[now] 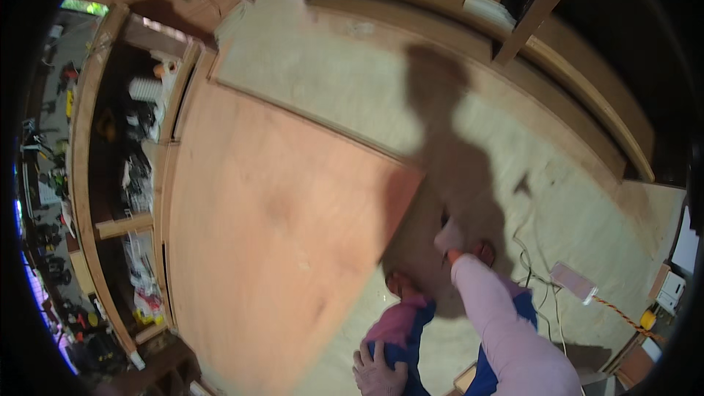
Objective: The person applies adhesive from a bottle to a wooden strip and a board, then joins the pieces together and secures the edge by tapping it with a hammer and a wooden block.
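A large reddish-brown plywood sheet (271,227) lies flat on the pale floor (352,81). My right hand (448,237), pale as if in a light glove, reaches down from a pink sleeve to the floor just right of the sheet's right edge. The blur hides whether it grips anything. My left hand (377,374) rests with fingers spread on my blue-trousered knee at the lower edge, holding nothing. Both feet (400,283) stand on the floor beside the sheet's lower right edge, in my own shadow.
A white power strip (574,281) with an orange cable (623,315) and thin white cords (526,253) lies right of my arm. Wooden shelving (136,176) crowded with tools runs along the left. Timber beams (587,95) line the upper right, and a white box (488,9) sits on one.
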Action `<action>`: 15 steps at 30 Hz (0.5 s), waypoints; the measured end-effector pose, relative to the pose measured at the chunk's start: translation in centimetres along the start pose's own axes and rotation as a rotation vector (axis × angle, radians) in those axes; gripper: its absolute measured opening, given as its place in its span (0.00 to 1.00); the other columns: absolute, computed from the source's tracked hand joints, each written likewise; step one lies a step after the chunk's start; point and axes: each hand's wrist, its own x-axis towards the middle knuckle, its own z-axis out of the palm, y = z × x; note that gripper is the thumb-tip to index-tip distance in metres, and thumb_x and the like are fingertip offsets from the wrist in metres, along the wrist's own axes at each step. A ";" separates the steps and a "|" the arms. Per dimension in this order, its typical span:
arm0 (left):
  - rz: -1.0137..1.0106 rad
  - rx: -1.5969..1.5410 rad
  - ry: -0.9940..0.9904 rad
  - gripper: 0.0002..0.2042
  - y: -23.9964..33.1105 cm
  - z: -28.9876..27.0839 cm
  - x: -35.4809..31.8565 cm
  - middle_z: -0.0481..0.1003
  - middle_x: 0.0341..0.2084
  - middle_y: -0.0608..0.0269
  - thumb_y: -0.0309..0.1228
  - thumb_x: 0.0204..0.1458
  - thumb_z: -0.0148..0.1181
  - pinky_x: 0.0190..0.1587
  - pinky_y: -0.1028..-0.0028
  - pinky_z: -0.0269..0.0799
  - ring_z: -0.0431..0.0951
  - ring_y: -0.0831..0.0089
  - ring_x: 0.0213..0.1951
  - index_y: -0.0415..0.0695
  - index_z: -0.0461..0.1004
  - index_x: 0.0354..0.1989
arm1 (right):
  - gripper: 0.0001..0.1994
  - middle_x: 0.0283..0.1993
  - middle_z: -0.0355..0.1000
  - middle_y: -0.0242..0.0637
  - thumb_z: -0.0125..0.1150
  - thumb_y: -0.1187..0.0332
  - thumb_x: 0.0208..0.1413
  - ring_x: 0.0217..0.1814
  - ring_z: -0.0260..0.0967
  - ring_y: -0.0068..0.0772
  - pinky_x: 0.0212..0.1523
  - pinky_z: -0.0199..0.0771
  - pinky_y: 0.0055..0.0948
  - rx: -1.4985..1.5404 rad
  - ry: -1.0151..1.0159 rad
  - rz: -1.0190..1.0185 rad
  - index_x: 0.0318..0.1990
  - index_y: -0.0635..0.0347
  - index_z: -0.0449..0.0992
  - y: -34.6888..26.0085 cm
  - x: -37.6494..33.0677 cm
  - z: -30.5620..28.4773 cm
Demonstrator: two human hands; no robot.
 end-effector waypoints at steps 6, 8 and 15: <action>0.172 -0.221 0.004 0.30 -1.4 -0.6 -3.3 0.74 0.56 0.42 0.37 0.49 0.64 0.56 0.47 0.74 0.76 0.39 0.51 0.43 0.70 0.64 | 0.09 0.26 0.79 0.39 0.58 0.65 0.58 0.26 0.77 0.40 0.31 0.76 0.40 0.657 -1.081 0.116 0.33 0.55 0.83 -0.8 -14.5 -8.6; 0.419 -0.410 0.201 0.29 0.3 -3.0 -4.3 0.74 0.55 0.40 0.35 0.50 0.63 0.56 0.47 0.74 0.76 0.38 0.51 0.42 0.69 0.64 | 0.10 0.21 0.73 0.33 0.59 0.61 0.61 0.18 0.69 0.32 0.23 0.69 0.35 0.782 -1.214 0.269 0.29 0.51 0.77 -4.1 -20.9 -17.5; 0.863 -0.367 -0.206 0.44 8.9 -16.9 -8.4 0.62 0.72 0.38 0.32 0.48 0.70 0.67 0.57 0.68 0.73 0.35 0.60 0.43 0.57 0.75 | 0.09 0.25 0.76 0.25 0.64 0.56 0.63 0.18 0.68 0.16 0.18 0.67 0.19 0.768 -1.602 0.430 0.33 0.45 0.77 -12.7 -41.5 -46.8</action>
